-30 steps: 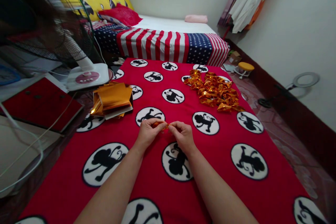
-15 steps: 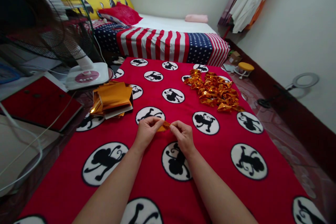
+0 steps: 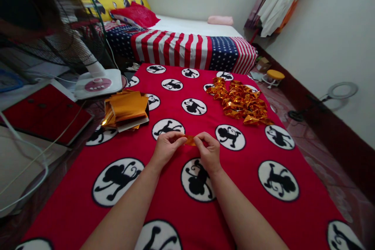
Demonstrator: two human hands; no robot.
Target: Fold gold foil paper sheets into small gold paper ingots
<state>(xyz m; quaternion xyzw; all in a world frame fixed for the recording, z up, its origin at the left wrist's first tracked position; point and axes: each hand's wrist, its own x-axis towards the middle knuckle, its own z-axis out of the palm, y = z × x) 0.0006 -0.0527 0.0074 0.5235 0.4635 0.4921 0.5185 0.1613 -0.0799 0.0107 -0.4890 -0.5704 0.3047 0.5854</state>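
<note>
Between my two hands, over the red cloth [image 3: 231,168] with monkey prints, is a small strip of shiny gold paper [image 3: 191,140]. My left hand [image 3: 168,146] pinches its left end between thumb and fingers. The right end is pinched by my right hand [image 3: 208,149]. A stack of gold foil sheets [image 3: 130,107] lies on the cloth to the left, beyond my left hand. Farther off on the right, many folded gold pieces [image 3: 241,101] are heaped together.
On the left stand a fan with a white base [image 3: 98,84] and a dark red panel [image 3: 41,111] beside a white cable. A bed [image 3: 187,49] lies behind the cloth. To the right are a yellow stool [image 3: 275,74] and a ring-shaped lamp [image 3: 342,90].
My right hand has moved slightly to the right, and the gap between my fingertips is a little wider. The gold paper looks flatter and has shifted right with the hands.
</note>
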